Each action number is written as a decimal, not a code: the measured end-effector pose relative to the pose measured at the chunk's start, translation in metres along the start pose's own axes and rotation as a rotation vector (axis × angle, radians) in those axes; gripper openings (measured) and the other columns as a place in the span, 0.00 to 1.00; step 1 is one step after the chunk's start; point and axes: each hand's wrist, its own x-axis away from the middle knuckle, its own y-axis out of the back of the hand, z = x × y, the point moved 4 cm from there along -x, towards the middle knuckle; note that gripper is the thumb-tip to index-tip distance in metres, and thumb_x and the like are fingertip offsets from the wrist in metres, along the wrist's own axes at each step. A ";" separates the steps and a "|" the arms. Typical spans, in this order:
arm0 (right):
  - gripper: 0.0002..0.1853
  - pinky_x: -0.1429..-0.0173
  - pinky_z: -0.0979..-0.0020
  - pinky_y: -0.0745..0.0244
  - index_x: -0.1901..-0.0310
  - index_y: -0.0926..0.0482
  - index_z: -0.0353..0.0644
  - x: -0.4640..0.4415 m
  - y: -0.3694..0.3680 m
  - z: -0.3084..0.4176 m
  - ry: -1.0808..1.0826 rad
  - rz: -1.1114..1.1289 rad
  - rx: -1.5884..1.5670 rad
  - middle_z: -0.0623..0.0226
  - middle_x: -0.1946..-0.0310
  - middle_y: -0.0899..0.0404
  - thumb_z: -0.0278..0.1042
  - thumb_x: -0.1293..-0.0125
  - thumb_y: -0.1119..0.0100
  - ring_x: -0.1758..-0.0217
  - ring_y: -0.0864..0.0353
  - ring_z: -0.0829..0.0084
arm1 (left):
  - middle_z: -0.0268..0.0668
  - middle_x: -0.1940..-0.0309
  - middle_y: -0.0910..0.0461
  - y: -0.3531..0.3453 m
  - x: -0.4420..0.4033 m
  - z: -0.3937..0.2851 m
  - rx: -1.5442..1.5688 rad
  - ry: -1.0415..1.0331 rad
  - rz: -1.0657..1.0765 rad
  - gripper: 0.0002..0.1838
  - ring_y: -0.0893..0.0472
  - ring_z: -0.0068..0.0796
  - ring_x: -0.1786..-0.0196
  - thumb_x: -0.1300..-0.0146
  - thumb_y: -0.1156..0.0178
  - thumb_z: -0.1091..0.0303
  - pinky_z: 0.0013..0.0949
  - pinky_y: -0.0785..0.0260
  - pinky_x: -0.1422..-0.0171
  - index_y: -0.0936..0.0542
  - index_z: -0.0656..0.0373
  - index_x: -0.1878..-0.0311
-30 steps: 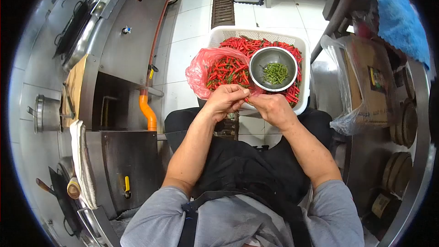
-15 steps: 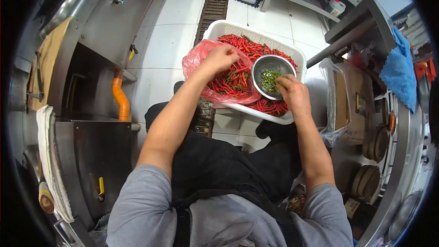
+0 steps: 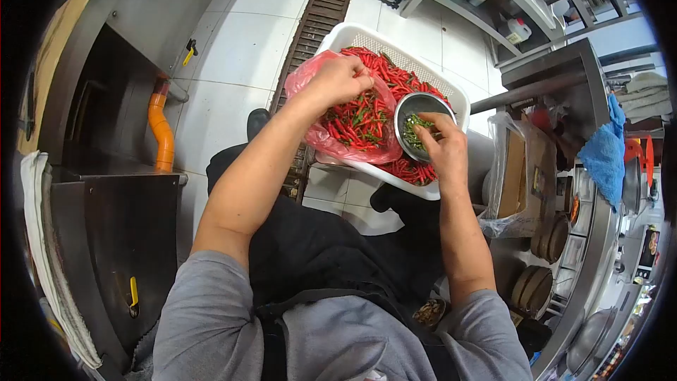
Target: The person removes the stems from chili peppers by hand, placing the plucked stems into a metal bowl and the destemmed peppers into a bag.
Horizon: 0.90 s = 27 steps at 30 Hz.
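My left hand (image 3: 344,82) is over a pink plastic bag (image 3: 305,80), its thumb and fingers pinched together; what they hold, if anything, is too small to make out. Red chili peppers (image 3: 358,121), some with green stems, fill the bag. The bag lies in a white plastic basket (image 3: 461,104) among more loose red chilies (image 3: 405,83). A small metal bowl (image 3: 438,102) rests on the chilies at the right, with green stems (image 3: 411,135) inside. Reaching over its near rim, my right hand (image 3: 446,147) has thumb and fingers apart above the stems.
A floor drain grate (image 3: 317,32) runs behind the basket. Steel equipment with an orange pipe (image 3: 161,130) stands at the left. On the right are a cardboard box (image 3: 513,169) in clear plastic, a blue cloth (image 3: 605,152) and a steel shelf (image 3: 486,28).
My right hand has moved from the bowl's right rim to above the stems, thumb and fingers parting. The bowl tilts differently. My left hand stays pinched over the bag. The view has turned slightly.
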 end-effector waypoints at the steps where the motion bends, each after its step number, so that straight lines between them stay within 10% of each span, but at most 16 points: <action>1: 0.10 0.60 0.67 0.24 0.61 0.16 0.36 -0.002 -0.008 0.009 -0.004 0.038 -0.098 0.59 0.67 0.16 0.32 0.40 0.33 0.68 0.18 0.65 | 0.35 0.75 0.21 0.008 0.006 -0.005 0.290 0.150 0.041 0.08 0.23 0.24 0.77 0.38 0.39 0.66 0.27 0.35 0.76 0.22 0.61 0.63; 2: 0.11 0.61 0.68 0.24 0.59 0.16 0.35 -0.003 -0.017 0.018 -0.007 0.075 -0.194 0.58 0.67 0.16 0.32 0.40 0.33 0.68 0.18 0.68 | 0.30 0.77 0.24 0.012 0.014 -0.016 0.427 0.192 0.106 0.06 0.28 0.15 0.79 0.35 0.40 0.68 0.20 0.45 0.81 0.24 0.61 0.61; 15: 0.12 0.75 0.77 0.30 0.56 0.17 0.29 -0.015 -0.056 0.044 -0.311 0.252 -0.591 0.65 0.74 0.16 0.30 0.32 0.40 0.78 0.23 0.84 | 0.29 0.75 0.24 0.014 0.033 -0.035 0.590 0.067 0.244 0.07 0.26 0.14 0.77 0.35 0.38 0.68 0.19 0.41 0.79 0.24 0.59 0.58; 18: 0.11 0.73 0.74 0.28 0.55 0.17 0.32 -0.013 -0.050 0.048 -0.173 0.227 -0.313 0.62 0.73 0.15 0.29 0.34 0.39 0.77 0.19 0.76 | 0.29 0.75 0.24 0.013 0.033 -0.030 0.663 0.089 0.291 0.08 0.27 0.13 0.77 0.35 0.38 0.65 0.16 0.45 0.80 0.24 0.59 0.58; 20: 0.10 0.69 0.69 0.24 0.55 0.16 0.36 -0.008 -0.044 0.058 0.301 0.075 -0.038 0.57 0.70 0.15 0.28 0.38 0.37 0.73 0.16 0.65 | 0.29 0.75 0.24 0.010 0.031 -0.025 0.681 0.088 0.319 0.09 0.27 0.13 0.78 0.34 0.37 0.64 0.15 0.46 0.81 0.24 0.58 0.59; 27: 0.11 0.57 0.62 0.21 0.55 0.16 0.40 -0.005 -0.007 0.018 0.254 0.063 0.106 0.56 0.64 0.16 0.26 0.41 0.36 0.61 0.16 0.55 | 0.33 0.73 0.23 0.061 0.021 -0.015 0.966 0.101 0.067 0.04 0.25 0.20 0.75 0.37 0.45 0.69 0.20 0.41 0.79 0.24 0.58 0.65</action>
